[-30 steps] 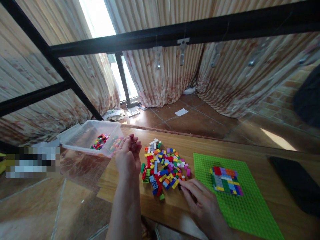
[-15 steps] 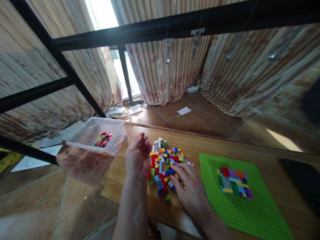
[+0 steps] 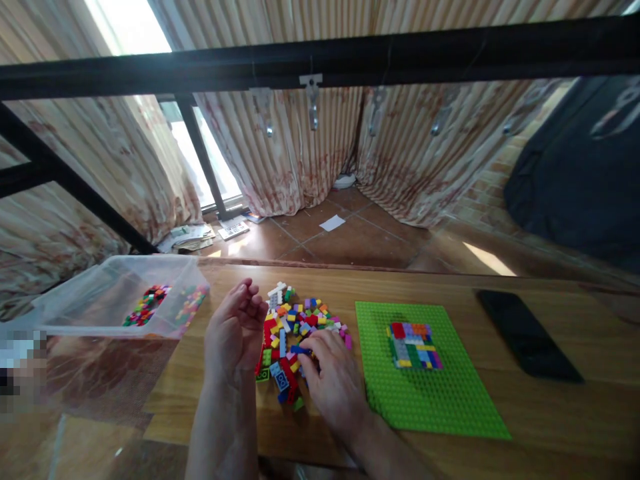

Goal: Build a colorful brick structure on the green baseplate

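A heap of loose toy bricks (image 3: pixel 283 341) in many colours lies on the wooden table between my hands. My left hand (image 3: pixel 239 327) is at the heap's left edge, palm turned inward, its fingers curled closed; whatever they may hold is hidden. On the heap's right side, my right hand (image 3: pixel 333 373) reaches in with thumb and fingers pinched around a blue brick (image 3: pixel 300 349). To the right lies a green baseplate (image 3: pixel 450 407). On it sits a rectangular patch of joined bricks (image 3: pixel 414 346) in red, grey, green, yellow, blue, purple and orange.
A clear plastic bin (image 3: pixel 105 329) with small coloured bricks stands left of the table. A black phone-like slab (image 3: pixel 525 337) lies right of the baseplate. Beyond the table's far edge are a black metal bar (image 3: pixel 220 69), curtains and a tiled floor with papers.
The view has swung to the right, so everything appears further left and the dark slab shows fully. My hands keep nearly the same places beside the heap.
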`<state>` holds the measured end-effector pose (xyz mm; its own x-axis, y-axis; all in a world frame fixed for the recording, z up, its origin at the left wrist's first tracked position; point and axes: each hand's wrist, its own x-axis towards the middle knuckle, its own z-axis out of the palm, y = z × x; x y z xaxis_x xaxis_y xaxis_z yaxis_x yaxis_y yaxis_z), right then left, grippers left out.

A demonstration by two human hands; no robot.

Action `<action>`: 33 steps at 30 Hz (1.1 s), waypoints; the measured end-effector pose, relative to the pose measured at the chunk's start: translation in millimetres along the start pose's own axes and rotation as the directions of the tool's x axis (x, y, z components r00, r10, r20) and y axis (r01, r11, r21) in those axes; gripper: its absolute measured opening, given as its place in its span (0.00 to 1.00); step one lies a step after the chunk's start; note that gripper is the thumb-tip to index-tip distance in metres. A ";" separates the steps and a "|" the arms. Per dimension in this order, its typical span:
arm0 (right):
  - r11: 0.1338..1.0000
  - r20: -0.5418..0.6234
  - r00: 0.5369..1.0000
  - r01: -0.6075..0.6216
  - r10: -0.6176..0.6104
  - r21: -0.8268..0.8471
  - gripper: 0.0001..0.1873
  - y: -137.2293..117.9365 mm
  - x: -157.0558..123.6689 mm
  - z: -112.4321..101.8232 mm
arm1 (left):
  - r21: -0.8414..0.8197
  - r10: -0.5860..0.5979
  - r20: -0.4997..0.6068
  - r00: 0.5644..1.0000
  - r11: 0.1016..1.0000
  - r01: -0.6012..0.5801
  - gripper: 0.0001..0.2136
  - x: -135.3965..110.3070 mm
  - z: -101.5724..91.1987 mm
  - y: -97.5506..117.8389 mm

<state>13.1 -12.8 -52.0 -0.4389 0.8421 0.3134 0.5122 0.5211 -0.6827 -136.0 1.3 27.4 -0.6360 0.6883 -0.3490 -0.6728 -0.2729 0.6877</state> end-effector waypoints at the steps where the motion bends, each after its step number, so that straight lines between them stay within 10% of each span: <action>1: 1.000 -0.013 1.000 0.005 -0.005 0.023 0.04 -0.2 0.3 -1.4 | 0.009 -0.003 0.005 1.000 1.000 0.003 0.07 -0.1 0.4 -1.3; 12: 0.955 -0.163 0.987 0.045 0.004 0.294 0.12 11.0 -4.3 -46.4 | 0.255 -0.174 0.228 0.958 0.960 0.114 0.09 -15.9 12.5 -44.2; 25: 0.829 -0.319 0.819 -0.298 0.477 0.473 0.17 101.3 -28.2 -143.1 | 0.677 -0.256 0.482 0.838 0.716 -0.171 0.08 -48.6 23.1 -123.2; 33: 0.958 -0.181 0.943 -0.261 0.280 0.123 0.12 114.1 -40.1 -153.4 | 0.747 -0.203 0.568 0.797 0.535 -0.396 0.08 -57.6 24.4 -148.5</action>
<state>202.4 34.2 -41.2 -0.1368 0.9649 0.2241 0.5143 0.2625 -0.8164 9.8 18.6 -39.1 -0.1556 0.9862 -0.0565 0.1740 0.0837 0.9812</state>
